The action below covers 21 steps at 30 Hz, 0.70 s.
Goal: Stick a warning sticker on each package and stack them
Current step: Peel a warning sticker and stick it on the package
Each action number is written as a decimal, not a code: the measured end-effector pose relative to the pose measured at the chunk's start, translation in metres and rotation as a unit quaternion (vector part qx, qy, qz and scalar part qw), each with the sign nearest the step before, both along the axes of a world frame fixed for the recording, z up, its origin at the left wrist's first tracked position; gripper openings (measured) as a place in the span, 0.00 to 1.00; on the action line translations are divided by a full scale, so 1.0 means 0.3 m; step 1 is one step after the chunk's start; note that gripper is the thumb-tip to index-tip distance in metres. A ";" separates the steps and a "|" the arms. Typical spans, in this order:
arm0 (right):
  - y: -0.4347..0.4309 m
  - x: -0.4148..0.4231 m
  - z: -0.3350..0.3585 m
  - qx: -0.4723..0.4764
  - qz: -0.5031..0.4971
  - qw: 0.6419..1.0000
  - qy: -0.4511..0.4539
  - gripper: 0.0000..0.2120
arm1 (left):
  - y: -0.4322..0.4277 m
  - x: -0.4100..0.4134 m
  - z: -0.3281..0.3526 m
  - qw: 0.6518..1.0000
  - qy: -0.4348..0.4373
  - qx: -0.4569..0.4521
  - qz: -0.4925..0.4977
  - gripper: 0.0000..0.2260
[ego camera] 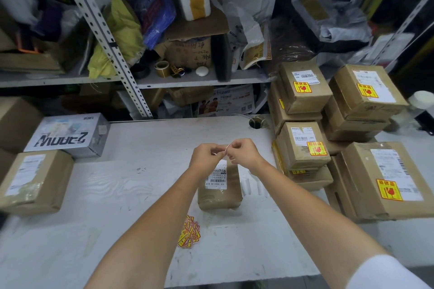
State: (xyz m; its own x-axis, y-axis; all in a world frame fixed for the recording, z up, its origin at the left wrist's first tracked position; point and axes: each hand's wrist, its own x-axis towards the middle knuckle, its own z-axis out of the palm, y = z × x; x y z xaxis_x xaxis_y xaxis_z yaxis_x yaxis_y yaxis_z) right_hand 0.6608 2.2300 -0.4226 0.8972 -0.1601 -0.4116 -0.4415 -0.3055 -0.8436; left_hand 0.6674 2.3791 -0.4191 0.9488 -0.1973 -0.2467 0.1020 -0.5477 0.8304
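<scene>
A brown taped package (220,195) with a white shipping label lies on the white table (131,195), right under my hands. My left hand (205,156) and my right hand (242,151) meet above its far end, fingertips pinched together on a small sticker (223,149) whose pale back faces me. A loose pile of yellow-and-red warning stickers (189,233) lies on the table in front of the package. At the right, several brown packages (305,148) carrying warning stickers stand stacked.
A brown package (35,180) with no warning sticker showing sits at the left, with a grey printed box (70,135) behind it. Cluttered metal shelves (187,77) fill the back. A cable hole (256,122) is in the table's far edge.
</scene>
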 end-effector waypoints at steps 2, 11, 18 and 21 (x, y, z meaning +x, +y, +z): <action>-0.005 -0.005 -0.001 0.002 0.000 1.000 -0.002 0.05 | 0.003 0.003 -0.004 1.000 0.008 -0.003 0.007 0.07; -0.007 -0.036 -0.001 0.067 0.005 0.998 0.002 0.06 | -0.006 -0.005 -0.012 0.998 0.012 -0.049 0.030 0.06; -0.021 -0.037 -0.009 0.067 0.016 0.998 -0.008 0.04 | -0.014 -0.006 -0.009 0.999 0.008 -0.032 0.033 0.05; -0.019 -0.038 -0.009 0.072 0.019 0.997 -0.007 0.05 | -0.012 -0.008 -0.001 0.999 0.001 -0.019 0.031 0.05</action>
State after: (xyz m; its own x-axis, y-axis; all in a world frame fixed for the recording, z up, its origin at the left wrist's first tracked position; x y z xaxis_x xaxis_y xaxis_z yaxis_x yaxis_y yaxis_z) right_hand 0.6493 2.2242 -0.4253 0.9073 -0.0658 -0.4153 -0.4198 -0.1975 -0.8859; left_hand 0.6652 2.3755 -0.4195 0.9588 -0.1475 -0.2428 0.1372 -0.5080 0.8504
